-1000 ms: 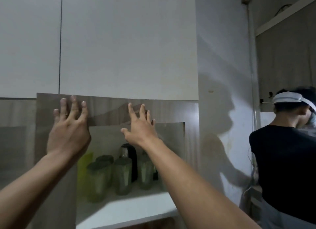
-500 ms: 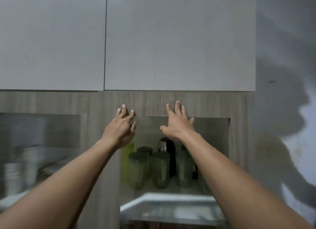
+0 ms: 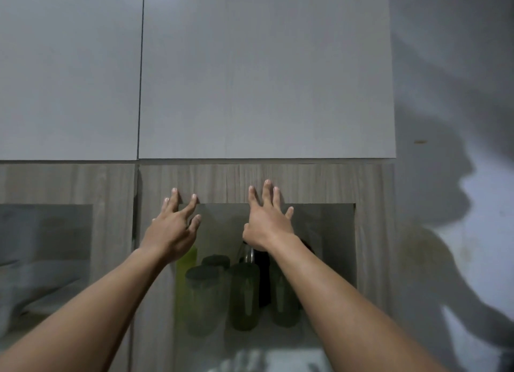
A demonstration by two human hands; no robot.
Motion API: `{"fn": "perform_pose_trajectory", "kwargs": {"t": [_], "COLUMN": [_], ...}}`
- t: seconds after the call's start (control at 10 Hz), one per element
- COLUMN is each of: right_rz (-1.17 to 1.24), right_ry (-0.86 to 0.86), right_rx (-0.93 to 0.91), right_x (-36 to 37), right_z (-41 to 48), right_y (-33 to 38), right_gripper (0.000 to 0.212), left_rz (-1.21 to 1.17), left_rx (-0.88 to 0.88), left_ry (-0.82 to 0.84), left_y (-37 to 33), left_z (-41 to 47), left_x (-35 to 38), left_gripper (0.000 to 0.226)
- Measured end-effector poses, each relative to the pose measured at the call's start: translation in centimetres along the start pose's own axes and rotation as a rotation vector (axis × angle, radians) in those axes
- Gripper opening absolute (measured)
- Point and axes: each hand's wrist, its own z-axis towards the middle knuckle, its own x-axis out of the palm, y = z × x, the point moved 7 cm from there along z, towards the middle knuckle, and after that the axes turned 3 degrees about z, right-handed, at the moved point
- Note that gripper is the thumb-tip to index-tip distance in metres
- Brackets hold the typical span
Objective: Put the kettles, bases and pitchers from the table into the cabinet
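Up high, pressing on the door [image 3: 278,184]: both hands spread flat, gripping nothing. Left hand [image 3: 172,228] reaching its fingertips [image 3: 174,191] onto the door's top rail, near the left corner of the glass pane [image 3: 328,232]. Right hand [image 3: 267,224] lying just beside, fingers [image 3: 267,183] on the same rail, palm overlapping the pane. Showing behind the pane, below both hands: 4 green pitchers [image 3: 244,296] with dark lids, standing upright and close together on the shelf [image 3: 278,341], plus a dark kettle [image 3: 261,263] behind them, partly hidden by the right wrist. Hanging closed above the door: 2 pale upper doors [image 3: 264,71].
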Motion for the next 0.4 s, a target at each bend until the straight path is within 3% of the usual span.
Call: {"fn": "perform_pose_trajectory", "kwargs": {"t": [0.2,0.4], "right_rz": [0.009,0.254], "right_ry": [0.015,0.086], "right_rx": [0.019,0.074], "right_x": [-0.4,-2.8], "right_z": [0.0,-2.4], "right_y": [0.3,1.2], "right_gripper": [0.095,0.069], "left_rz": [0.055,-0.066], "left_rx": [0.029,-0.001], "left_ry": [-0.032,0.061], "left_y": [0.5,0.6], "left_z": [0.2,-0.4], "left_x": [-0.2,-1.1], "left_gripper": [0.058,0.057]}}
